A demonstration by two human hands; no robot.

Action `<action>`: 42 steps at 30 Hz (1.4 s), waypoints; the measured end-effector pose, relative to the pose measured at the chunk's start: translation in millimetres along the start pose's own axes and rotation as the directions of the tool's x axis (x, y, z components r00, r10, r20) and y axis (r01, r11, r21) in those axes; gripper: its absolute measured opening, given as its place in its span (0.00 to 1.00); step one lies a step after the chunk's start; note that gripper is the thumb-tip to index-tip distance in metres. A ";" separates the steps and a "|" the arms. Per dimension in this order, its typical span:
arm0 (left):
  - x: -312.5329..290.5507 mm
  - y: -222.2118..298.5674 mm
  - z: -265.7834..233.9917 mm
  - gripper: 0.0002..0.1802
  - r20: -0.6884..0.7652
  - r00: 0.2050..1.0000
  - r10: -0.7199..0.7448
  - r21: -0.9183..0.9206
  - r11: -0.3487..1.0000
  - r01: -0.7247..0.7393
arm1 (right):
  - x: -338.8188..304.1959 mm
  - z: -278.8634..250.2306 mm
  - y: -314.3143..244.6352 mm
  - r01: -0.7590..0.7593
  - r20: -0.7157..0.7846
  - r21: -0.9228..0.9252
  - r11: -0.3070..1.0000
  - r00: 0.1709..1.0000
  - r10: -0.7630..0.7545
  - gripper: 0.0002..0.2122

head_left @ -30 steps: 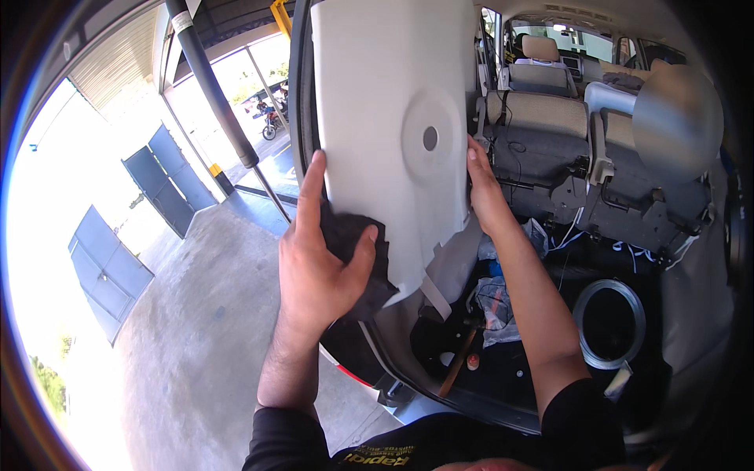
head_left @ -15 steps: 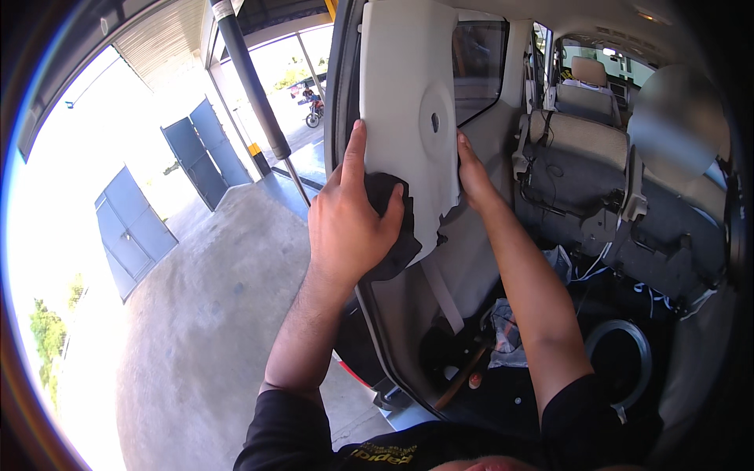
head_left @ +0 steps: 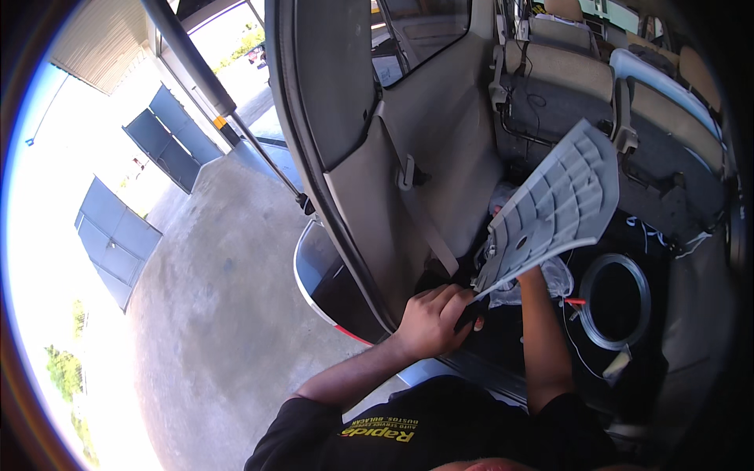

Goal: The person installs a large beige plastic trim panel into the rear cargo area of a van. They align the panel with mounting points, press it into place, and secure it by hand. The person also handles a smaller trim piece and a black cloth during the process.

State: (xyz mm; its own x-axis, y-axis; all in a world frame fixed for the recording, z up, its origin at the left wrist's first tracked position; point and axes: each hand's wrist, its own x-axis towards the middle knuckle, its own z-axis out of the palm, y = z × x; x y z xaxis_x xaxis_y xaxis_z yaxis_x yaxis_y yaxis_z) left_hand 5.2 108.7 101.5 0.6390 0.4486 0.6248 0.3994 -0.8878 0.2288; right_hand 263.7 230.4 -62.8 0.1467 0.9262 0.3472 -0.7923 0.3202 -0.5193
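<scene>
A grey plastic pillar trim panel (head_left: 554,208) is tilted over the cargo area of the vehicle, its ribbed inner side showing. My left hand (head_left: 433,320) is closed around its near, lower end. Something black, seemingly the dark cloth from before, shows under those fingers. From below, my right hand (head_left: 532,275) grips the panel; most of it is hidden behind the plastic, with fingertips seeming to show at the far edge. The bare rear pillar (head_left: 334,78) stands ahead, dark grey, above the beige side trim (head_left: 448,133).
A seat belt (head_left: 428,228) hangs along the side trim. Folded rear seats (head_left: 558,71) stand farther in. On the cargo floor lie a metal ring (head_left: 646,302), a clear plastic bag (head_left: 550,282) and a red-handled tool (head_left: 576,301). A tailgate strut (head_left: 196,59) rises at left.
The panel has come away from the pillar, been lowered toward me and turned so its ribbed side shows. Both hands moved down with it. My view has tilted downward.
</scene>
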 end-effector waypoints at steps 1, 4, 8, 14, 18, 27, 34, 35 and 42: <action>-16.3 1.7 17.1 0.23 0.006 0.999 0.036 -0.013 0.999 -0.036 | -43.8 -25.9 2.0 -0.035 -0.135 0.088 0.996 0.990 0.047 0.37; -65.2 -11.1 56.5 0.16 0.119 0.972 0.204 0.003 0.979 -0.206 | -157.2 -60.4 0.7 -0.024 -0.435 0.087 0.996 0.899 0.060 0.37; -91.7 -10.9 86.2 0.18 0.225 0.909 0.351 -0.007 0.933 -0.359 | -231.4 -69.2 -4.1 -0.053 -0.614 0.034 0.998 0.787 0.063 0.38; -88.0 -5.2 107.0 0.17 0.172 0.873 0.456 -0.022 0.888 -0.459 | -256.9 -68.7 -15.9 -0.006 -0.673 -0.002 1.000 0.740 0.003 0.39; -87.1 -13.1 110.1 0.16 0.177 0.879 0.442 -0.031 0.896 -0.444 | -258.8 -73.9 -18.2 0.010 -0.684 -0.013 1.000 0.729 -0.016 0.39; -93.4 -14.8 143.3 0.17 0.295 0.893 0.339 -0.120 0.941 -0.318 | -267.7 -92.0 -17.3 0.007 -0.691 -0.019 1.000 0.722 -0.018 0.41; -108.5 7.0 226.5 0.12 0.423 0.834 0.355 -0.380 0.905 -0.192 | -323.3 -86.4 -53.5 0.042 -0.590 -0.028 0.999 0.805 -0.051 0.42; -114.6 9.6 236.5 0.10 0.458 0.835 0.304 -0.393 0.912 -0.117 | -330.9 -73.9 -56.9 0.054 -0.554 -0.001 0.999 0.831 -0.045 0.42; -128.0 19.5 265.8 0.17 0.430 0.796 0.427 -0.622 0.779 -0.082 | -346.9 -42.8 -46.1 -0.024 -0.805 -0.149 0.989 0.583 -0.107 0.37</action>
State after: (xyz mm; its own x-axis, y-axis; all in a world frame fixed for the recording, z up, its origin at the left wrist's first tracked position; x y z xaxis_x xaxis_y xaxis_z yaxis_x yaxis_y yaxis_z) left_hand 105.9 61.5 -172.5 0.9614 0.0226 0.2742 -0.1499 -0.7926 0.5910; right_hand 274.6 -97.2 -192.7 0.6473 0.6661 -0.3707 -0.6986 0.3237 -0.6382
